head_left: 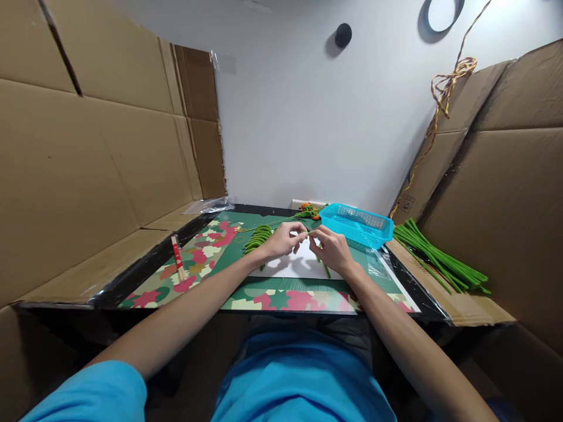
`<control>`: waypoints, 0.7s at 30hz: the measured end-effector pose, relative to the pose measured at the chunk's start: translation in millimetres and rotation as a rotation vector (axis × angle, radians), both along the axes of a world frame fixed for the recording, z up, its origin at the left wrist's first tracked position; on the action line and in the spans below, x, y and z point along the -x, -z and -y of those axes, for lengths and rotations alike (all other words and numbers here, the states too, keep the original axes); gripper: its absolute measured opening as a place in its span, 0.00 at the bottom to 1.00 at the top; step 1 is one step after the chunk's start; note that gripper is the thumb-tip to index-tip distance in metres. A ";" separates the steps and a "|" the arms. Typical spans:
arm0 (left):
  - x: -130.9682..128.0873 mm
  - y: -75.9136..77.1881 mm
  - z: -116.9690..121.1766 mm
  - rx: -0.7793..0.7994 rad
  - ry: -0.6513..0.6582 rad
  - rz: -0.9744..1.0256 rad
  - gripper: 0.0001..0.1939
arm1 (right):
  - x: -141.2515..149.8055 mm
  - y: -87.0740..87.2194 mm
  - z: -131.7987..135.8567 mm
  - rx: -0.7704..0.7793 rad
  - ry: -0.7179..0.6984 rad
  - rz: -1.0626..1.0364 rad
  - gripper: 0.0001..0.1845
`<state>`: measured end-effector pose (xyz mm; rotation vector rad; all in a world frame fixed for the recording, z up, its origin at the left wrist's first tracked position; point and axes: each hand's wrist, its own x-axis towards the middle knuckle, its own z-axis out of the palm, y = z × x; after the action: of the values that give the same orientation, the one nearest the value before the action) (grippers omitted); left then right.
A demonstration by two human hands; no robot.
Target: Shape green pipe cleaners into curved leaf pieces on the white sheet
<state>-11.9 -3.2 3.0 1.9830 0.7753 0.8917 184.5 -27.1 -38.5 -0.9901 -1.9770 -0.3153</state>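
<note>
Over a white sheet, my left hand and my right hand meet fingertip to fingertip. Both are closed in a pinch on a green pipe cleaner, whose lower end hangs below my right hand. A small green bit shows between the fingertips; the rest of it is hidden by the fingers. Just left of my left hand lies a row of curved green pipe-cleaner pieces, partly covered by that hand. Behind the hands is a stem with orange flowers.
A blue plastic basket stands at the back right. A bundle of green pipe cleaners lies on cardboard at the right. A red-wrapped pair of sticks rests on the patterned mat. Cardboard walls flank both sides.
</note>
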 end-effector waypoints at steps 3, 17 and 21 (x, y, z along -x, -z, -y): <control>0.6 1.4 -0.6 -0.054 -0.016 -0.015 0.18 | -1.0 -0.3 -0.6 -0.008 -0.016 0.008 0.10; 3.6 -7.7 -2.2 0.464 0.125 0.221 0.12 | -3.7 -3.1 3.5 -0.120 -0.013 0.027 0.13; 7.1 -9.2 -2.5 0.600 0.211 0.261 0.11 | -3.7 -8.3 8.9 -0.228 -0.004 0.117 0.13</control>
<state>-19.0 -0.7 12.2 1.3586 0.5818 0.6737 188.1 -36.0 -30.2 -0.8371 -1.9951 -0.5941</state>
